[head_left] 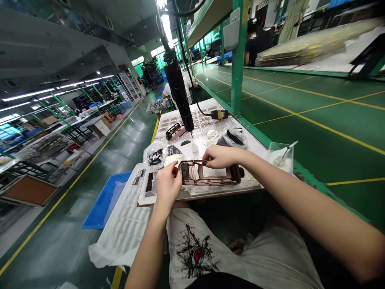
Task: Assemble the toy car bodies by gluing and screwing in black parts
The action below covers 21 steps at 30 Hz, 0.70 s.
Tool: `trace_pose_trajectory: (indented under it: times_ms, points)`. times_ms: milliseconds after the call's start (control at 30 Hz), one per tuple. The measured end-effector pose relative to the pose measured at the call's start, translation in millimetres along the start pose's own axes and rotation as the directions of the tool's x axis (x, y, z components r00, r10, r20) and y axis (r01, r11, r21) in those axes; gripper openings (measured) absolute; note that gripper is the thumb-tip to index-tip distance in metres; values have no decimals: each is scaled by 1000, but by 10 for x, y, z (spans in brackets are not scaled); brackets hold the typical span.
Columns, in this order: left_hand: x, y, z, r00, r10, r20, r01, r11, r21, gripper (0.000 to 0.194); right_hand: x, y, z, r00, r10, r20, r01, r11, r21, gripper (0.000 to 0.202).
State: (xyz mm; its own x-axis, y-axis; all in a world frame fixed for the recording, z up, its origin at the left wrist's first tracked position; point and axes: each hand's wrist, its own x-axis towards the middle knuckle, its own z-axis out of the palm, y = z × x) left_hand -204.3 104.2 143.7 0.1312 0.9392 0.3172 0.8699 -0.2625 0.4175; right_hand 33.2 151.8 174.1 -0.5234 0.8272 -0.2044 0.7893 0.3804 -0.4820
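Note:
A brown-pink car-shaped frame (215, 172) with a dark inside lies on its side at the front of the white table (144, 196). My left hand (169, 180) has its fingers closed on the frame's left end. Over the frame's upper edge, my right hand (221, 156) is bent with thumb and fingers pressed together; what sits between them is too small to make out. A black electric screwdriver (179, 90) hangs above the table, its tip behind the frame. Beyond it sits another dark and pink frame (175, 131).
Trays of pink parts (168, 120) cover the table's back. Bags of black parts (234, 137) and a clear box (281, 156) stand to the right. A black-part box (149, 184), white tray (129, 216) and blue bin (105, 200) are left. A green post (237, 80) rises at right.

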Motion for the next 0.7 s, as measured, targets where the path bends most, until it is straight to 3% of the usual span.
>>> trace_pose_trajectory:
  times_ms: [100,167,333,433,500,567,600,633,667,700]
  points:
    - [58,80,19,997,-50,61,44,994,99,34,278,84,38,991,40,124,-45,998,39,17]
    - [93,115,35,992,-85,97,66,981,180,34,380,98,86,989,71,130,-76,996,39,16]
    - [161,103,66,975,-126,185,62,946,317,33,217,152,44,997,82,-2,-82,996,27,16]
    - [172,65,88,968,-118,220,39,942,333,32,37,187,-151,981,92,-170,-85,995,52,46]
    - [164,58,118,968,-106,229,25,943,330,31,17,125,-325,905,64,-421,17,982,186,72]
    - [150,67,149,969,-95,229,15,945,327,29,92,-28,-521,715,53,-697,256,908,332,91]
    - [144,72,156,969,-90,228,11,945,326,29,150,-129,-626,606,61,-793,393,844,365,96]
    - [141,71,150,970,-85,227,7,946,325,28,211,-237,-732,535,60,-843,501,781,373,94]
    - [144,58,125,971,-78,225,1,947,322,27,264,-343,-835,514,47,-857,577,720,385,87]
    - [155,29,78,973,-70,220,-4,948,317,27,303,-439,-928,530,31,-848,624,663,414,77]
